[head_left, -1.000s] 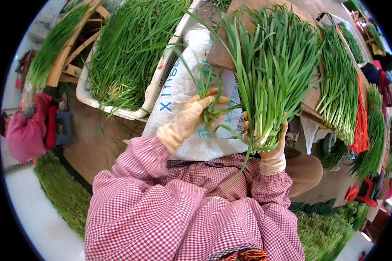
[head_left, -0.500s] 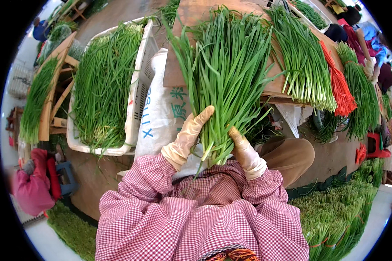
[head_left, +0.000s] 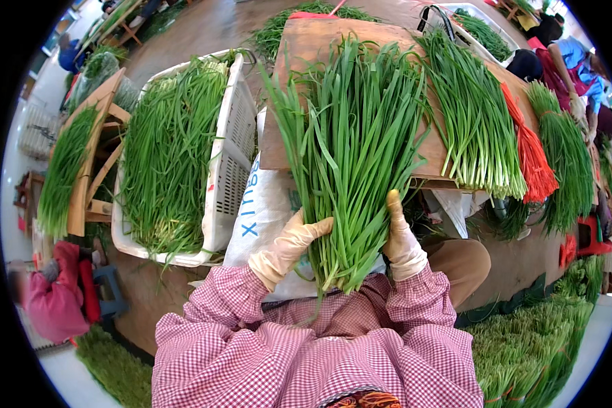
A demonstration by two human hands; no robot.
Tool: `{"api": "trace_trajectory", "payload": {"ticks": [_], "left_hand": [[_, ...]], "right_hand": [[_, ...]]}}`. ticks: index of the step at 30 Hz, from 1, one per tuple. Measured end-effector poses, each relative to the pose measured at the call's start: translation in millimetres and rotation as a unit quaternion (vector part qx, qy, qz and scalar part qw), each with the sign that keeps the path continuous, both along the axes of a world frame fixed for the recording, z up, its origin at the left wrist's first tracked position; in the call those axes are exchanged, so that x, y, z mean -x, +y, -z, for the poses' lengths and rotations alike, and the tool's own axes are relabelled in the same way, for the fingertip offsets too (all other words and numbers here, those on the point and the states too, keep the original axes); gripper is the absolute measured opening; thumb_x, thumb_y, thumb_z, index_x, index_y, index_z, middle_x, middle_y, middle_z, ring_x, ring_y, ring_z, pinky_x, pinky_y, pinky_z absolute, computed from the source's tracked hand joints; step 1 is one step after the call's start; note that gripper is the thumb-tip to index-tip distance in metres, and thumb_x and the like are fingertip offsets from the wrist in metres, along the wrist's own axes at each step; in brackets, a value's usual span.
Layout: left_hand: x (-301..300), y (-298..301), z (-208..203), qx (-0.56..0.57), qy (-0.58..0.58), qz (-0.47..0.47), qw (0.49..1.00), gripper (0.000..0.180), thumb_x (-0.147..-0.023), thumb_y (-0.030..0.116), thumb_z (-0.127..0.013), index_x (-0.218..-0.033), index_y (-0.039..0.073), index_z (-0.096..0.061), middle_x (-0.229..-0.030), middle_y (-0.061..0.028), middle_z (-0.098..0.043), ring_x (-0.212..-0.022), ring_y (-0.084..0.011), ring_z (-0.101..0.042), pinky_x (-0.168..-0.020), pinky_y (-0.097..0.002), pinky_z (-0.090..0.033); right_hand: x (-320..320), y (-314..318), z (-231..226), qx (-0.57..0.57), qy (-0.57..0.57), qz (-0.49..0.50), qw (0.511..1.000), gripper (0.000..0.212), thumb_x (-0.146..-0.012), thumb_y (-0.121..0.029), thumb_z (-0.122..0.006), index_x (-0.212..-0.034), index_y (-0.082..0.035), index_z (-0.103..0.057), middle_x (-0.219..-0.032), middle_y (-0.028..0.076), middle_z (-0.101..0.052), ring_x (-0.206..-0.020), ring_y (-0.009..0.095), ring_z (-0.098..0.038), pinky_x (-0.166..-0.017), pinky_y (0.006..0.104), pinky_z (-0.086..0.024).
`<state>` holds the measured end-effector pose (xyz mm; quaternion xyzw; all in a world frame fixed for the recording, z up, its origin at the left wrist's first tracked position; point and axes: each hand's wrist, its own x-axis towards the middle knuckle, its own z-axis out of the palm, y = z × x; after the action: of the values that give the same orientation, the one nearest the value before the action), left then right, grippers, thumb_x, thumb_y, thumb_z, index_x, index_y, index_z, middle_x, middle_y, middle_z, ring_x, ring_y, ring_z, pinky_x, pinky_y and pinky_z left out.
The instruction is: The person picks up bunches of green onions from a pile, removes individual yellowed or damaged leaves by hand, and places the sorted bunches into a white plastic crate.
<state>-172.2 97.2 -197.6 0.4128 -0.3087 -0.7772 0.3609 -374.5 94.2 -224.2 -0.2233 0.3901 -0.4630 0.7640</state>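
Left hand and right hand cupping a leafy green bunch, thumbs forward, fingers part-closed around it

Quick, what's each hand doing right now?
Left hand: holding the green bunch, left side.
Right hand: holding the same bunch, right side.

Reaches in from below with both bent arms in loose pink-and-white checked cloth sleeves. Holds the left hand in a thin cream rubber glove, thumb leaning up and to the right. Holds the right hand in a matching cream rubber glove near it, thumb straight up, yellow-brown at the tip. Turns both palms inward, other fingers mostly hidden. Sticks a bent knee in brown cloth out to the right.
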Motion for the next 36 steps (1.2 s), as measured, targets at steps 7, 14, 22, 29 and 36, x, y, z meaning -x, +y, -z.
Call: {"api": "trace_trajectory", "payload": {"ticks": [7, 14, 22, 29, 36], "left_hand": [[-29.4, 33.3, -6.6, -0.094, 0.027, 0.12, 0.988, 0.062, -0.078, 0.025, -0.066, -0.127, 0.003, -0.037, -0.12, -0.0076, -0.049, -0.11, -0.0177, -0.046, -0.095, -0.0308, -0.036], [-38.8, 18.6, -6.0, -0.101, 0.08, 0.091, 0.987, 0.066, -0.081, 0.047, -0.056, -0.127, 0.003, -0.038, -0.118, -0.0081, -0.05, -0.107, -0.0175, -0.048, -0.095, -0.0315, -0.037], [-29.6, -34.5, -7.7, -0.063, 0.07, 0.042, 0.995, 0.065, -0.08, 0.052, -0.055, -0.124, 0.006, -0.041, -0.113, -0.0066, -0.054, -0.099, -0.0158, -0.054, -0.084, -0.0314, -0.047], [-15.4, -69.1, -10.2, -0.094, 0.092, 0.018, 0.991, 0.055, -0.079, 0.044, -0.06, -0.117, 0.006, -0.05, -0.108, -0.0054, -0.058, -0.095, -0.0131, -0.057, -0.084, -0.0278, -0.047], [-8.5, -50.0, -55.5, -0.07, 0.085, 0.053, 0.993, 0.048, -0.081, 0.035, -0.061, -0.118, 0.005, -0.05, -0.111, -0.0049, -0.057, -0.098, -0.0135, -0.056, -0.085, -0.0271, -0.046]], "right_hand": [[-28.8, 52.7, -18.4, -0.097, 0.009, 0.019, 0.995, 0.056, -0.075, -0.024, -0.07, -0.118, 0.001, -0.044, -0.111, 0.009, -0.054, -0.095, 0.019, -0.055, -0.084, 0.0312, -0.046], [-2.3, 44.5, 2.4, -0.094, -0.007, -0.05, 0.994, 0.057, -0.08, -0.039, -0.062, -0.119, -0.002, -0.045, -0.11, 0.007, -0.055, -0.098, 0.019, -0.054, -0.086, 0.0333, -0.045], [27.3, -13.8, 30.7, 0.014, -0.035, -0.065, 0.997, 0.058, -0.085, -0.041, -0.054, -0.127, -0.004, -0.039, -0.125, 0.007, -0.046, -0.112, 0.018, -0.046, -0.096, 0.0315, -0.037], [4.2, -54.2, -8.6, -0.027, 0.043, -0.064, 0.997, 0.066, -0.079, -0.044, -0.062, -0.125, -0.002, -0.041, -0.123, 0.008, -0.046, -0.109, 0.018, -0.046, -0.092, 0.0317, -0.038], [-21.4, -45.1, -46.1, 0.094, 0.093, -0.101, 0.986, 0.06, -0.079, -0.036, -0.064, -0.122, 0.0, -0.043, -0.115, 0.006, -0.052, -0.099, 0.016, -0.051, -0.086, 0.0279, -0.041]]}}
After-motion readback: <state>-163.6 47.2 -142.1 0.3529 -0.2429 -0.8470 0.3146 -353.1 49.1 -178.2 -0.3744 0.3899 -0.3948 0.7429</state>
